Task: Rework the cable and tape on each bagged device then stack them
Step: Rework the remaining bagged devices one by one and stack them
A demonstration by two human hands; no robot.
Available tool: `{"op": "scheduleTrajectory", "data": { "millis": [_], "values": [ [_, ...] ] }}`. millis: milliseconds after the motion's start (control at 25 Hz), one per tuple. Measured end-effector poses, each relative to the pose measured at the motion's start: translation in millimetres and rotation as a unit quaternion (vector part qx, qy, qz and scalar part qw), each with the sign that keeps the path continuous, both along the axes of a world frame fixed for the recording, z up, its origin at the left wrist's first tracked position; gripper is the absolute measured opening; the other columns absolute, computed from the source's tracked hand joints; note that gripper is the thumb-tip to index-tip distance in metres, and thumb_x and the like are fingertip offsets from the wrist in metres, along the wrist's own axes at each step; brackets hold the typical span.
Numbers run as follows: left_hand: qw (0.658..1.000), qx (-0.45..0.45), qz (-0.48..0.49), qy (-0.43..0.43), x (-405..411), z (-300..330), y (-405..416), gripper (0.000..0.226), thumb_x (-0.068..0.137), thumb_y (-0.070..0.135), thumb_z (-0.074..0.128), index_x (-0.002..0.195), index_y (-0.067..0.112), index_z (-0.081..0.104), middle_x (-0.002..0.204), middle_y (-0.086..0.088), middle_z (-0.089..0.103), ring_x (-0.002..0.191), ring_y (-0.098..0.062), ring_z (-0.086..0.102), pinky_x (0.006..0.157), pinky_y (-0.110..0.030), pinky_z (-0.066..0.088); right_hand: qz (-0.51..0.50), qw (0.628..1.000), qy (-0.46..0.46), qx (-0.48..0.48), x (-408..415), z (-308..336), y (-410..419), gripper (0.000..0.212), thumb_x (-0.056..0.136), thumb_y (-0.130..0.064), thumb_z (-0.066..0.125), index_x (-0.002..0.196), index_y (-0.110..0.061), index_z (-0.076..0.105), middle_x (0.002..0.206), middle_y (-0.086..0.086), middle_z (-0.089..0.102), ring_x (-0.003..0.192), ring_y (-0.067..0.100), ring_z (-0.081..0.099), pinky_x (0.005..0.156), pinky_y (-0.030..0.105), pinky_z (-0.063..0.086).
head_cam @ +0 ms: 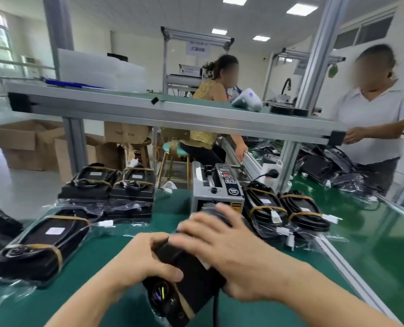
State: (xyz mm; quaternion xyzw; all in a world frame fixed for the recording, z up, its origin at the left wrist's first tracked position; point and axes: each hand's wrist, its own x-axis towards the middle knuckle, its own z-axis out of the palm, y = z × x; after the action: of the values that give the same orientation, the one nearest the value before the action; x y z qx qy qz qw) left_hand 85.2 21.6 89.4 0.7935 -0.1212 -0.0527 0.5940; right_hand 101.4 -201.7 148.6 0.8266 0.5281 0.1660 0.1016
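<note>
Both hands are on the device (189, 277) at table (106, 263) centre, long axis from six to twelve o'clock: left hand (146, 260) grips its near end, right hand (222, 251) lies looser across top.

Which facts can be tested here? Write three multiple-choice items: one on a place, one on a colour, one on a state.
1. Where does the tape dispenser stand?
A. Beyond the held device
B. On the upper shelf
C. On the floor

2. What colour is the table mat?
A. Red
B. Green
C. White

3. What are the two hands doing?
A. Hanging idle
B. Both on the dispenser
C. Both on one black device

Answers:
1 A: it stands past the held device.
2 B: the mat shows green around the devices.
3 C: the left hand grips the device and the right hand lies over it.
</note>
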Motion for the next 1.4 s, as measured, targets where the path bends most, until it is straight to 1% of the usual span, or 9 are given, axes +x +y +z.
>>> {"op": "scheduleTrajectory", "data": {
  "millis": [80, 200, 400, 560, 680, 840, 1000, 1160, 1400],
  "values": [
    [0.990, -0.110, 0.083, 0.023, -5.4, -23.2, 17.2, 0.061, 0.037, 0.015, 0.088, 0.096, 0.012, 0.073, 0.096, -0.018, 0.072, 0.085, -0.025, 0.070, 0.073, -0.031, 0.054, -0.047, 0.979, 0.120, 0.158, 11.4, 0.6, -3.0, 0.089, 0.069, -0.035, 0.061, 0.146, -0.038, 0.018, 0.152, -0.019, 0.019, 0.144, 0.001, 0.007, 0.117, 0.038, -0.003],
    [0.971, -0.201, 0.128, 0.018, -14.6, -45.3, 24.6, 0.070, 0.031, 0.011, 0.090, 0.099, 0.008, 0.072, 0.094, -0.019, 0.073, 0.085, -0.030, 0.071, 0.065, -0.024, 0.055, -0.102, 0.894, 0.300, 0.316, 31.9, -6.0, 0.2, 0.048, 0.089, -0.046, 0.059, 0.134, -0.041, 0.044, 0.145, -0.031, 0.028, 0.137, -0.012, 0.018, 0.118, 0.030, 0.014],
    [0.952, -0.259, 0.153, -0.055, -8.0, -63.3, 19.7, 0.077, 0.025, 0.006, 0.090, 0.100, 0.008, 0.069, 0.094, -0.022, 0.071, 0.085, -0.030, 0.070, 0.065, -0.026, 0.056, -0.034, 0.696, 0.591, 0.405, 37.6, -28.6, 35.7, 0.056, 0.081, -0.035, 0.074, 0.130, -0.039, 0.048, 0.131, -0.017, 0.058, 0.125, 0.005, 0.052, 0.092, 0.011, 0.043],
    [0.954, -0.228, 0.178, -0.075, -11.0, -62.3, 20.5, 0.086, 0.028, 0.014, 0.087, 0.110, 0.009, 0.061, 0.101, -0.014, 0.071, 0.099, -0.028, 0.065, 0.075, -0.022, 0.053, -0.028, 0.732, 0.546, 0.406, 41.6, -46.2, 51.8, 0.065, 0.066, 0.000, 0.082, 0.120, -0.022, 0.054, 0.114, -0.004, 0.068, 0.106, 0.010, 0.065, 0.088, 0.016, 0.047],
    [0.961, -0.043, 0.203, -0.182, -19.5, -42.4, 26.1, 0.104, 0.044, 0.027, 0.085, 0.137, 0.037, 0.040, 0.135, 0.016, 0.052, 0.128, 0.000, 0.044, 0.093, -0.013, 0.040, -0.028, 0.739, 0.520, 0.427, 39.1, -57.0, 59.3, 0.056, 0.066, 0.003, 0.081, 0.113, -0.017, 0.057, 0.104, -0.002, 0.069, 0.096, 0.008, 0.066, 0.084, 0.017, 0.047],
    [0.950, 0.057, 0.135, -0.274, -17.6, -11.7, 28.5, 0.072, 0.059, 0.034, 0.082, 0.125, 0.041, 0.054, 0.134, 0.013, 0.053, 0.127, -0.007, 0.048, 0.097, -0.024, 0.046, -0.001, 0.725, 0.545, 0.421, 37.5, -65.0, 63.4, 0.059, 0.065, 0.000, 0.084, 0.114, -0.018, 0.058, 0.109, 0.001, 0.068, 0.101, 0.011, 0.064, 0.091, 0.023, 0.047],
    [0.973, -0.026, 0.119, -0.197, -18.1, -5.4, 33.5, 0.062, 0.049, 0.027, 0.086, 0.107, 0.039, 0.066, 0.107, 0.006, 0.071, 0.099, -0.010, 0.067, 0.087, -0.023, 0.052, 0.000, 0.579, 0.664, 0.473, 39.3, -74.0, 52.0, 0.056, 0.074, -0.022, 0.075, 0.127, -0.019, 0.055, 0.115, -0.002, 0.067, 0.107, 0.012, 0.062, 0.089, 0.023, 0.048],
    [0.981, -0.010, 0.091, -0.170, -23.1, -4.3, 39.1, 0.071, 0.045, 0.019, 0.089, 0.109, 0.040, 0.066, 0.110, 0.009, 0.071, 0.101, -0.007, 0.067, 0.084, -0.013, 0.050, -0.286, 0.415, 0.526, 0.686, 68.6, -91.0, 30.2, 0.011, 0.089, -0.018, 0.064, 0.091, -0.008, 0.070, 0.076, 0.005, 0.064, 0.067, 0.014, 0.059, 0.059, 0.022, 0.050],
    [0.947, 0.055, 0.198, -0.249, -34.0, -6.6, 18.7, 0.072, 0.045, 0.007, 0.093, 0.099, 0.045, 0.066, 0.092, 0.021, 0.071, 0.086, 0.003, 0.066, 0.078, 0.001, 0.041, -0.400, 0.382, 0.413, 0.723, 102.3, -85.7, 34.7, 0.011, 0.089, -0.013, 0.065, 0.079, -0.014, 0.069, 0.053, -0.001, 0.052, 0.047, 0.012, 0.044, 0.043, 0.022, 0.041]
  ]
}}
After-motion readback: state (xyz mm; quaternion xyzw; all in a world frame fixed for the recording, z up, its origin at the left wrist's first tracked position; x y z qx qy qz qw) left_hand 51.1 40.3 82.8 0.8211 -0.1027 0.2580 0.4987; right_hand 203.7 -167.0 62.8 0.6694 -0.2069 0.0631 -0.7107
